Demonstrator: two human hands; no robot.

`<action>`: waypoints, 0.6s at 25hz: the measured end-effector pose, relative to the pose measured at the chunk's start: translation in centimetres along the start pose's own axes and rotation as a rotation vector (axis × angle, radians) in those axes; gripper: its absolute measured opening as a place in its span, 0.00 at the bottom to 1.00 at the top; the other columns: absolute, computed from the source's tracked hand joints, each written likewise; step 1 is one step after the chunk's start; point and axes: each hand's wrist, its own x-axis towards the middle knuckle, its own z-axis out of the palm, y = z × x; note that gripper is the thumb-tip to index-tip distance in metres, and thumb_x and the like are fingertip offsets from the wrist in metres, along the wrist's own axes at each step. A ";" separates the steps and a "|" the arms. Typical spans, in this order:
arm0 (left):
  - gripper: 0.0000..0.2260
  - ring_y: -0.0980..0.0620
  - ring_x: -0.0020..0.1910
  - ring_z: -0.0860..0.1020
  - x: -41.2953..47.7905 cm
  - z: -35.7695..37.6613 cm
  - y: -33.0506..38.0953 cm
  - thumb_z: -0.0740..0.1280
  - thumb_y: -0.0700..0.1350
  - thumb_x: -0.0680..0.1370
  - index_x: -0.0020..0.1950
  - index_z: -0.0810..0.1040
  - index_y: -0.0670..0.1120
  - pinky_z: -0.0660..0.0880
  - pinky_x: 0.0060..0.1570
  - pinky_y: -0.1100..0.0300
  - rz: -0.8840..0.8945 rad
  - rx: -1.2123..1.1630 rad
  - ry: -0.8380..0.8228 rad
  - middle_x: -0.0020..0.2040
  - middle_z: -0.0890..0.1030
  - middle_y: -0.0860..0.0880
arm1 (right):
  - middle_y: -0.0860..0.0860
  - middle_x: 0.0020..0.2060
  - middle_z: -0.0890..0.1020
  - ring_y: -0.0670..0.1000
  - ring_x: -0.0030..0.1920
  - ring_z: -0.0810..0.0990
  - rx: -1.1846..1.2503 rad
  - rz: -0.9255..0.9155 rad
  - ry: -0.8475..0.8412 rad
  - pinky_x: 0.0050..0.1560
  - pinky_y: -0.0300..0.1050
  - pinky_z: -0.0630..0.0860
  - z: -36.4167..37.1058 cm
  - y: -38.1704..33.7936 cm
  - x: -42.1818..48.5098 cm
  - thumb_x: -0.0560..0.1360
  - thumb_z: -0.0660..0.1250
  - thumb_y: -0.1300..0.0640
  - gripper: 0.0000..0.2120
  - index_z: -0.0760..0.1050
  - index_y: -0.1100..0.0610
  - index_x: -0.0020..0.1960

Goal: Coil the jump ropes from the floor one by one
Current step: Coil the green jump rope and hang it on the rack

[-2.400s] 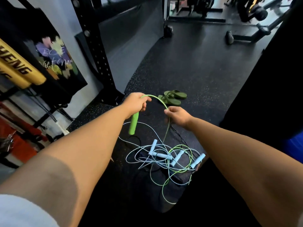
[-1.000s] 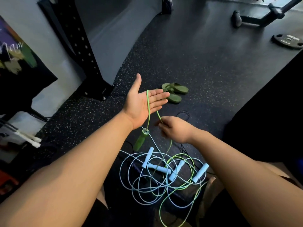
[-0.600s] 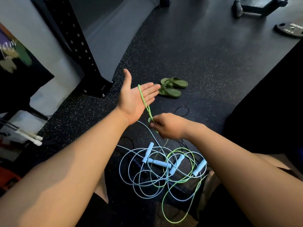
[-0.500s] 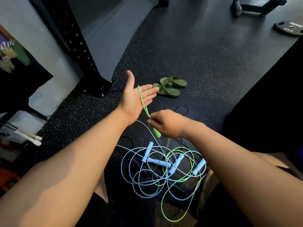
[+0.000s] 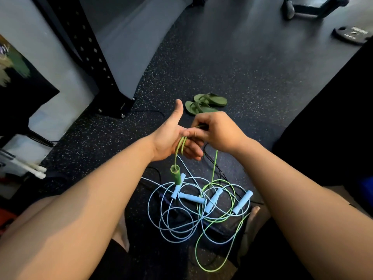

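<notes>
On speckled rubber floor (image 5: 252, 77) lie tangled jump ropes (image 5: 191, 198); green sandals (image 5: 205, 103) beyond.

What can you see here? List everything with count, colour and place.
green jump rope: one, bright green, looped over left hand, rest trailing to floor
blue jump ropes: four handles visible, pale blue, tangled on floor below the hands
sandals: two, dark green, floor beyond the hands
weight plate: one, dark, floor far right
rack post: one, black, left
left hand: one, thumb up, rope round its fingers
right hand: one, pinches green jump rope
</notes>
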 end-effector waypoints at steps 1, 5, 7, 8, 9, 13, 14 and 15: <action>0.52 0.41 0.35 0.82 -0.1 0.0 0.2 0.33 0.78 0.72 0.37 0.83 0.40 0.79 0.48 0.50 0.006 -0.022 -0.011 0.35 0.81 0.38 | 0.46 0.28 0.76 0.45 0.30 0.72 0.052 0.023 0.025 0.33 0.39 0.69 -0.2 0.4 0.0 0.72 0.76 0.45 0.16 0.77 0.56 0.38; 0.48 0.42 0.31 0.79 -0.3 0.1 0.7 0.38 0.82 0.68 0.37 0.77 0.41 0.77 0.44 0.50 0.065 -0.203 -0.064 0.30 0.78 0.41 | 0.46 0.29 0.68 0.42 0.30 0.64 0.217 0.127 0.126 0.31 0.38 0.62 0.1 1.7 0.1 0.75 0.74 0.47 0.18 0.69 0.53 0.35; 0.48 0.43 0.32 0.79 -0.6 0.2 0.9 0.41 0.84 0.66 0.38 0.77 0.41 0.77 0.42 0.51 0.120 -0.366 -0.079 0.31 0.79 0.43 | 0.46 0.29 0.67 0.41 0.31 0.64 0.213 0.167 0.145 0.33 0.42 0.65 0.7 2.1 0.2 0.77 0.67 0.41 0.22 0.69 0.57 0.35; 0.49 0.43 0.34 0.80 -0.7 0.2 0.9 0.42 0.84 0.66 0.40 0.79 0.41 0.78 0.43 0.52 0.159 -0.437 -0.082 0.33 0.80 0.44 | 0.47 0.30 0.68 0.42 0.32 0.66 0.223 0.219 0.131 0.34 0.47 0.68 1.2 2.4 0.1 0.77 0.63 0.37 0.26 0.71 0.59 0.37; 0.50 0.44 0.37 0.82 -0.8 0.2 1.0 0.43 0.84 0.66 0.42 0.81 0.41 0.78 0.46 0.52 0.206 -0.490 -0.082 0.35 0.82 0.44 | 0.48 0.30 0.71 0.44 0.32 0.69 0.254 0.279 0.097 0.35 0.49 0.71 1.7 2.5 -0.1 0.77 0.59 0.34 0.27 0.73 0.59 0.40; 0.53 0.41 0.57 0.83 -1.1 -0.4 1.5 0.44 0.83 0.66 0.58 0.79 0.39 0.74 0.64 0.50 0.373 -0.610 -0.104 0.53 0.85 0.40 | 0.49 0.30 0.78 0.49 0.34 0.76 0.428 0.456 -0.125 0.41 0.47 0.73 3.4 2.2 -0.8 0.82 0.58 0.41 0.21 0.77 0.53 0.42; 0.53 0.40 0.62 0.81 -1.1 -0.7 1.7 0.44 0.83 0.66 0.60 0.78 0.39 0.73 0.66 0.49 0.402 -0.627 -0.098 0.58 0.84 0.39 | 0.51 0.32 0.79 0.51 0.36 0.77 0.461 0.496 -0.195 0.42 0.48 0.74 3.7 2.0 -1.0 0.84 0.58 0.44 0.19 0.78 0.55 0.43; 0.54 0.39 0.65 0.79 -1.2 -0.9 1.8 0.43 0.83 0.67 0.62 0.77 0.39 0.72 0.68 0.49 0.426 -0.645 -0.083 0.62 0.82 0.39 | 0.52 0.33 0.79 0.51 0.37 0.78 0.465 0.526 -0.275 0.43 0.48 0.75 4.0 1.8 -1.2 0.84 0.58 0.46 0.18 0.78 0.57 0.45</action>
